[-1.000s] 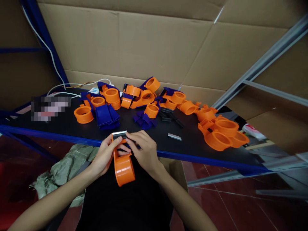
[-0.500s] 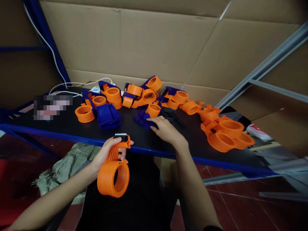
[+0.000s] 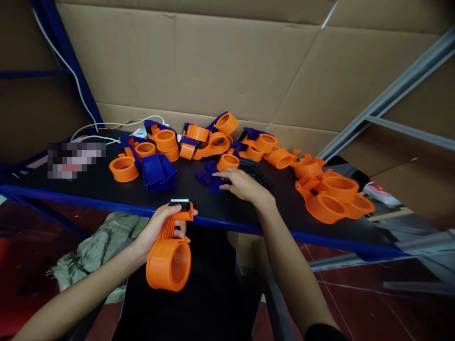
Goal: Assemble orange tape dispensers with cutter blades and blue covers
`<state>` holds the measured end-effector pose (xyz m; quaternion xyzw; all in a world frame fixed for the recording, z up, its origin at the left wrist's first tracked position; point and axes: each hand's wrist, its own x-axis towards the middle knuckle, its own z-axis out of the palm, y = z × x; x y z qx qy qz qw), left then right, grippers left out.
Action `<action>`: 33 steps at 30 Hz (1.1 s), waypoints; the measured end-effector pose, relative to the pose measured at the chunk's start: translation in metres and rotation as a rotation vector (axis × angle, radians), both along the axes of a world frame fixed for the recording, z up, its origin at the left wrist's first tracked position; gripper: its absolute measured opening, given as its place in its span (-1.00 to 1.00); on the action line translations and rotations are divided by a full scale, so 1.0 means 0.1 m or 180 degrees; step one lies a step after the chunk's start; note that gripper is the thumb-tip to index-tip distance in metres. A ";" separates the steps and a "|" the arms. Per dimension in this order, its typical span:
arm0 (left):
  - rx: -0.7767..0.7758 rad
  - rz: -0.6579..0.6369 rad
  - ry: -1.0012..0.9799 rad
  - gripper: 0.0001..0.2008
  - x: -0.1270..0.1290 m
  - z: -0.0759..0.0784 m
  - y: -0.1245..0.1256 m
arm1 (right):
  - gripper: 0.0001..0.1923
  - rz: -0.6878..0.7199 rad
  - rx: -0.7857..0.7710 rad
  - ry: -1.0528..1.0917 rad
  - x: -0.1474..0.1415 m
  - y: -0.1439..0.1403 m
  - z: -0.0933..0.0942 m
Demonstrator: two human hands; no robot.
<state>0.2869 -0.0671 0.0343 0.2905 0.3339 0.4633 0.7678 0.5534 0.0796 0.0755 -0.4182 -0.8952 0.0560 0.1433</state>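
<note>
My left hand (image 3: pixel 158 227) is closed around the grip of an orange tape dispenser (image 3: pixel 167 265) in front of the table edge. Its ring hangs at the bottom, and a black piece with a white toothed blade sits at its top. Over the table, my right hand (image 3: pixel 243 184) stretches its fingers, slightly apart, to a pile of small blue plastic pieces (image 3: pixel 209 176). The fingertips are at the pile's right side; whether they touch a piece is hard to tell. Behind that hand lie black strips (image 3: pixel 261 176) and an orange dispenser with a blue part (image 3: pixel 228 162).
Flat blue plates (image 3: pixel 156 170) are stacked left of the small pieces. Several orange and blue dispensers (image 3: pixel 165 139) line the back of the black table (image 3: pixel 249 219). More orange dispenser bodies (image 3: pixel 329 206) are heaped at the right. White cables (image 3: pixel 81 135) run at the back left.
My right hand has shifted slightly left over the small blue pieces. In my left hand, the dispenser has turned a little.
</note>
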 end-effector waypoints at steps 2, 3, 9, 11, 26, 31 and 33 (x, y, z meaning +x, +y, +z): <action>-0.0003 0.0012 0.0019 -0.64 0.00 0.01 -0.01 | -0.53 -0.0026 -0.0022 0.0254 0.01 0.00 0.03; -0.0022 0.0014 0.0020 -0.63 0.01 0.01 -0.01 | -0.53 -0.0037 -0.0036 0.0471 0.02 -0.02 0.05; 0.0157 0.0444 0.0058 -0.67 0.06 0.09 -0.05 | -0.50 0.0272 -0.1239 0.2181 -0.19 -0.49 0.17; 0.0216 0.0567 0.0053 -0.72 0.09 0.12 -0.08 | -0.51 0.0415 -0.1659 0.2343 -0.34 -0.73 0.16; 0.0127 0.0562 -0.0109 -0.81 0.07 0.10 -0.14 | -0.49 0.0446 -0.1076 0.2198 -0.72 -1.16 0.07; -0.0124 0.0540 -0.0259 -0.80 0.06 0.09 -0.07 | -0.47 0.0591 -0.1351 0.2232 -0.75 -1.16 0.04; -0.0136 0.0569 -0.0281 -0.81 0.06 0.09 -0.06 | -0.49 0.0554 -0.1495 0.2373 -0.77 -1.15 0.01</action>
